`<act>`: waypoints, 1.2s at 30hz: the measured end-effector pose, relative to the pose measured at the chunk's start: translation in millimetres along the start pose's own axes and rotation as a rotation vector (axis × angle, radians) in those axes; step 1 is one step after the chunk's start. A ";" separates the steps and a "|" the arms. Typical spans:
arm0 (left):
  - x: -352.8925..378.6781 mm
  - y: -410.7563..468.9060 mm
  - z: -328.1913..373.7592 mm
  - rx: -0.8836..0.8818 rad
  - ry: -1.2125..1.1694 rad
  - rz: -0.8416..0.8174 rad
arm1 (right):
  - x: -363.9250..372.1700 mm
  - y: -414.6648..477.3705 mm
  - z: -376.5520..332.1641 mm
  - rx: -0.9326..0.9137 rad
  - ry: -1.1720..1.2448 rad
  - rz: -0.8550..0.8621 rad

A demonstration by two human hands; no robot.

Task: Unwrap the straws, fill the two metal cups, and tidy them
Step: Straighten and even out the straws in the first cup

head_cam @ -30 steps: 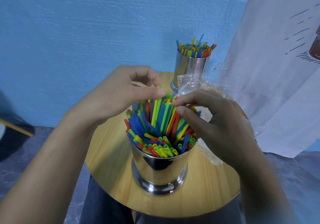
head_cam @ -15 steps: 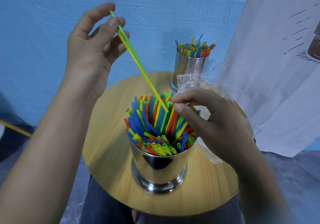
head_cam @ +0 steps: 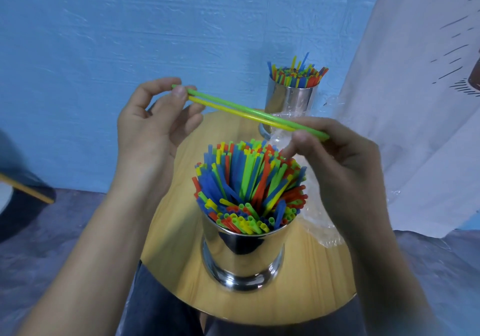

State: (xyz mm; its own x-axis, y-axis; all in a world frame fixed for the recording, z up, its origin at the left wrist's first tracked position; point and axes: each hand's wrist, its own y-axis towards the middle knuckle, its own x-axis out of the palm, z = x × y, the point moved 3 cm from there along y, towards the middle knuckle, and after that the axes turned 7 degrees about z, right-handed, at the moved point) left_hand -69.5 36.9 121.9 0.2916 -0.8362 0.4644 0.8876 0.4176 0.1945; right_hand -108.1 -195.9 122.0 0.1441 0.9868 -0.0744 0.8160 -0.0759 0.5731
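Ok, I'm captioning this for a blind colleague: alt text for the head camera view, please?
A left hand and a right hand hold a pair of straws, one green and one yellow, between them above a metal cup packed with coloured straws on a wooden table. A second full cup stands at the far edge, beside clear plastic wrap.

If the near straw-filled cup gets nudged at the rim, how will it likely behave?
The near cup is tall and narrow, so a rim push might tip it, though its flared base should help. Its mirror-polished wall probably feels slippery. The straws fan out loosely and could spill.
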 end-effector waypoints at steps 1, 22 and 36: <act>-0.9 -2.5 -0.3 0.004 0.055 -0.012 | -1.8 0.8 0.7 0.033 0.100 0.041; 0.0 -23.2 -8.3 -0.104 0.827 -0.641 | -1.4 4.1 -10.2 -0.084 -0.230 -0.059; 22.4 -13.3 -12.4 0.012 0.972 -0.625 | 3.6 0.6 2.0 -0.168 -0.536 -0.113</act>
State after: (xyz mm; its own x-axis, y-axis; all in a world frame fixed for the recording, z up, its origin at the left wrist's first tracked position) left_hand -70.4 8.2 119.0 -0.0413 -0.8168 -0.5755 0.9718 -0.1668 0.1669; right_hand -106.0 -192.6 120.4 0.3611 0.7734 -0.5210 0.7487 0.0926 0.6564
